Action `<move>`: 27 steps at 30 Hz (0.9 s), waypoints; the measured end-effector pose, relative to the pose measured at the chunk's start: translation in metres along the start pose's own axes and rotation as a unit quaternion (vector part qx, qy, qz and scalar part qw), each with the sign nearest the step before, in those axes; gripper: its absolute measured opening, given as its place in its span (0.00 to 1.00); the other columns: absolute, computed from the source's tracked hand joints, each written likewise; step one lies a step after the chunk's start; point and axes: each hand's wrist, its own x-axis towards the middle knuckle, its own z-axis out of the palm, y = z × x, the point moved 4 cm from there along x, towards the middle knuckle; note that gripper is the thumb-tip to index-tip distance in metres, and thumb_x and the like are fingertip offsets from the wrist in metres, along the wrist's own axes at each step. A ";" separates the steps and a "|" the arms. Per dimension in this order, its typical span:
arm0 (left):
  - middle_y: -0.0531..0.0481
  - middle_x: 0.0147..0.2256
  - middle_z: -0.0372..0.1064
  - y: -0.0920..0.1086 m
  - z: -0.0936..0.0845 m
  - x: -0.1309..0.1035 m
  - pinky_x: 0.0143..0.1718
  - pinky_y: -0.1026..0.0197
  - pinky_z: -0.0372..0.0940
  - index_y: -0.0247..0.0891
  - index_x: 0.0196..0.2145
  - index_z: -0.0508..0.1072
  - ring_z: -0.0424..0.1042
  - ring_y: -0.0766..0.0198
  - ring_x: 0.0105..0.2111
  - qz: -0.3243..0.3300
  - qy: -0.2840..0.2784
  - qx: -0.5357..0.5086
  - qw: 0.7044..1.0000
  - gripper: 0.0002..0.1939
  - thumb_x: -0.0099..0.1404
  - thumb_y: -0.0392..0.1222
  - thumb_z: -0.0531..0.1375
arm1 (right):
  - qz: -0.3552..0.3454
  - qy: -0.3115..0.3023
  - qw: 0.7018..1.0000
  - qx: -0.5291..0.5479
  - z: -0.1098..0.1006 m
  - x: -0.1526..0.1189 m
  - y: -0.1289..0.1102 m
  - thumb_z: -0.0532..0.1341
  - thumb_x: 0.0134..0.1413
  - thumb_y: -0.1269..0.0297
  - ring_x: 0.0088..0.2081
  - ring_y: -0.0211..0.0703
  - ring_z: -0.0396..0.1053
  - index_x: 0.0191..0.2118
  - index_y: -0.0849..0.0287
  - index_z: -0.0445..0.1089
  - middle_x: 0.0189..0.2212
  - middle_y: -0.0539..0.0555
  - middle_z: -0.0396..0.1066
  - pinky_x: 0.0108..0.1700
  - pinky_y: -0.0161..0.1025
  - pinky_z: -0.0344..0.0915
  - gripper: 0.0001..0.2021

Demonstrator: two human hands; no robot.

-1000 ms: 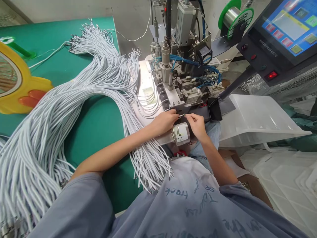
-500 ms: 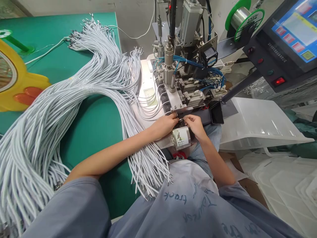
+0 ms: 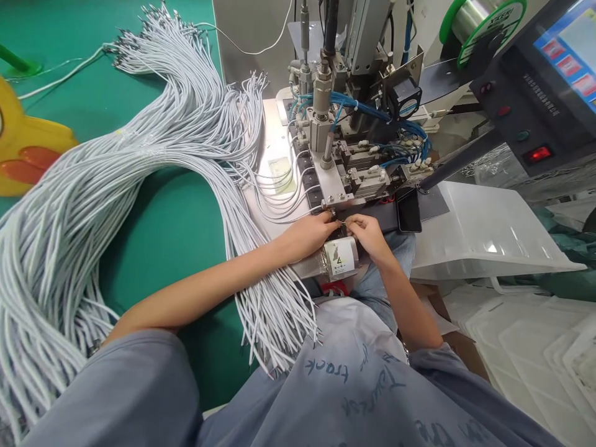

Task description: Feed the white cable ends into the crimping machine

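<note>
At the front of the machine [image 3: 333, 180], my left hand [image 3: 317, 233] has its fingers pinched together on something small that I cannot make out. My right hand [image 3: 367, 233] is closed just to its right, fingertips almost touching the left ones, also on something tiny. A packet with a white label [image 3: 341, 256] lies just below both hands. Several white cables [image 3: 284, 205] run in loops to the machine's left side. A large bundle of white cables [image 3: 181, 158] stretches over the green table, and its cut ends hang beneath my left forearm.
A spool of wire [image 3: 482, 25] and a control panel with a screen [image 3: 535, 105] stand at the upper right. Right of my hands are a black phone-like slab [image 3: 409, 210] and a translucent plastic bin [image 3: 493, 230]. A yellow object [image 3: 32, 146] sits at far left.
The view has shifted slightly, so the table items sit further left and the panel further right. My fingertips have come a little closer together at the same spot.
</note>
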 end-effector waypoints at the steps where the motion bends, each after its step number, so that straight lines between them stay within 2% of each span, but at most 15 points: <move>1: 0.46 0.36 0.67 0.000 0.000 0.000 0.27 0.66 0.59 0.34 0.49 0.68 0.69 0.66 0.28 0.003 0.001 0.002 1.000 0.16 0.65 0.31 0.48 | 0.006 -0.001 1.000 0.001 0.000 0.000 0.000 0.60 0.40 0.60 0.22 0.34 0.60 0.24 0.60 0.67 0.19 0.47 0.63 0.24 0.33 0.55 0.08; 9: 0.47 0.35 0.66 0.003 -0.003 -0.001 0.24 0.66 0.57 0.36 0.48 0.68 0.69 0.67 0.26 0.014 0.004 0.045 0.999 0.16 0.63 0.31 0.51 | 0.028 0.006 0.999 0.018 0.002 0.001 0.000 0.60 0.40 0.59 0.21 0.32 0.58 0.24 0.60 0.66 0.17 0.45 0.61 0.22 0.32 0.53 0.08; 21: 0.42 0.37 0.65 0.005 -0.004 -0.001 0.26 0.64 0.61 0.32 0.49 0.67 0.71 0.63 0.30 0.031 0.000 0.066 0.997 0.15 0.65 0.31 0.50 | -0.025 0.027 0.999 -0.012 0.004 0.000 0.000 0.59 0.44 0.58 0.21 0.33 0.57 0.25 0.59 0.65 0.17 0.45 0.60 0.24 0.33 0.55 0.09; 27: 0.41 0.39 0.65 0.005 -0.004 -0.001 0.27 0.62 0.62 0.31 0.50 0.66 0.72 0.61 0.32 0.032 -0.015 0.068 0.997 0.16 0.65 0.31 0.48 | 0.046 0.006 0.998 0.044 0.002 -0.002 0.008 0.61 0.42 0.53 0.23 0.34 0.61 0.27 0.59 0.66 0.22 0.48 0.65 0.22 0.31 0.56 0.13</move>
